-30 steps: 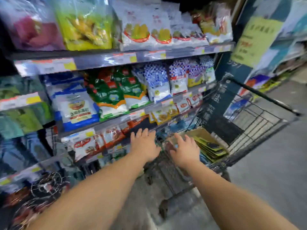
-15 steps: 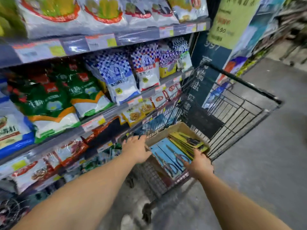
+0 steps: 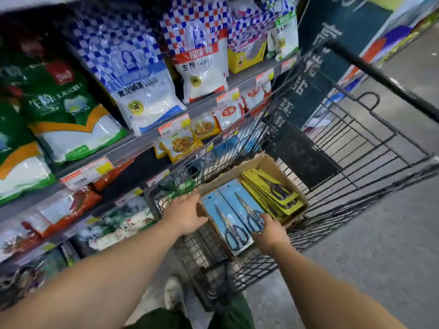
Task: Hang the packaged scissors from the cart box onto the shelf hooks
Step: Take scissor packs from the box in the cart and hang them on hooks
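The blue scissor packs (image 3: 234,216) lie side by side in the near half of the cardboard box (image 3: 266,163), which sits in the wire cart (image 3: 370,148); a stack of yellow scissor packs (image 3: 270,193) fills the far half of the same box, just beside the blue ones. Your right hand (image 3: 268,230) is on the near end of the right-hand blue pack, fingers (image 3: 257,223) over the scissor handles; contact is clear, but you cannot tell from this view whether the hand has closed round the card or only rests on it. Your left hand (image 3: 184,216) lies flat at the box's left wall, by the cart's near corner, fingers extended, nothing held. Both forearms reach in from the bottom of the view. To the left of the cart stand the shelves (image 3: 147,138), carrying bags of white powder in blue-check and green wrappers with price tags along the edges. Edges of the view are blurred. A shoe (image 3: 173,293) shows on the grey floor (image 3: 380,257) below the cart
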The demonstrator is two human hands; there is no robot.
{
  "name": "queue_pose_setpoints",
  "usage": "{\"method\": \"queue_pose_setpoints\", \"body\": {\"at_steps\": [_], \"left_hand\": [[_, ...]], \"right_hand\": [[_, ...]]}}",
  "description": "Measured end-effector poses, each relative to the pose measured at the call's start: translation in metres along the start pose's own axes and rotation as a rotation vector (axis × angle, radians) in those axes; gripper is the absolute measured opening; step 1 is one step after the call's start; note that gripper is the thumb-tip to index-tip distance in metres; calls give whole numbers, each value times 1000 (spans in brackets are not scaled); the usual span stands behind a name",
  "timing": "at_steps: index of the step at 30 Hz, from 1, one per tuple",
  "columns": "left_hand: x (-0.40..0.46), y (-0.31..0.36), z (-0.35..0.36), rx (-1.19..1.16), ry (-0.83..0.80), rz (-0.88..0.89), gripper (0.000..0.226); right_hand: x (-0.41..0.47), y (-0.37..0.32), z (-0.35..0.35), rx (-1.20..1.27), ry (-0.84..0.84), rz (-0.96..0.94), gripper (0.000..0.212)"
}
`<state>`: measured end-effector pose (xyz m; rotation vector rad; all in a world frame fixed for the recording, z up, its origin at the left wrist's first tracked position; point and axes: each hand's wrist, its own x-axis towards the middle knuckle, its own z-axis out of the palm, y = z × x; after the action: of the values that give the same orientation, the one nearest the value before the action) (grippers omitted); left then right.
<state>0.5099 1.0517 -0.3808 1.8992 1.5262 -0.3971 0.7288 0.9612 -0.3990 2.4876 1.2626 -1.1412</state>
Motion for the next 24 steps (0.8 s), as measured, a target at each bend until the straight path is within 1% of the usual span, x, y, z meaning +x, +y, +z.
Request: {"method": "queue_pose_setpoints", "body": {"at_steps": [3, 7, 10, 14, 18, 21, 24], "left_hand": [[13, 0, 16, -76, -6, -91, 75], [22, 2, 43, -204, -16, -239, 78], [30, 5, 67, -307, -13, -327, 79], [39, 11, 90, -394, 8, -391, 75], [58, 16, 110, -445, 42, -410, 74], [74, 18, 123, -455, 66, -420, 74], [84, 24, 132, -470, 90, -407, 70]], "right_hand": [[33, 4, 3, -37, -122, -51, 60], [73, 7, 8, -118, -267, -101, 64], [101, 7, 17, -195, -328, -145, 59], [128, 7, 42, -161, -348, -160, 63], [149, 12, 78, -54, -385, -102, 61], [160, 14, 97, -43, -324, -47, 59], [167, 15, 104, -128, -241, 7, 68]]}}
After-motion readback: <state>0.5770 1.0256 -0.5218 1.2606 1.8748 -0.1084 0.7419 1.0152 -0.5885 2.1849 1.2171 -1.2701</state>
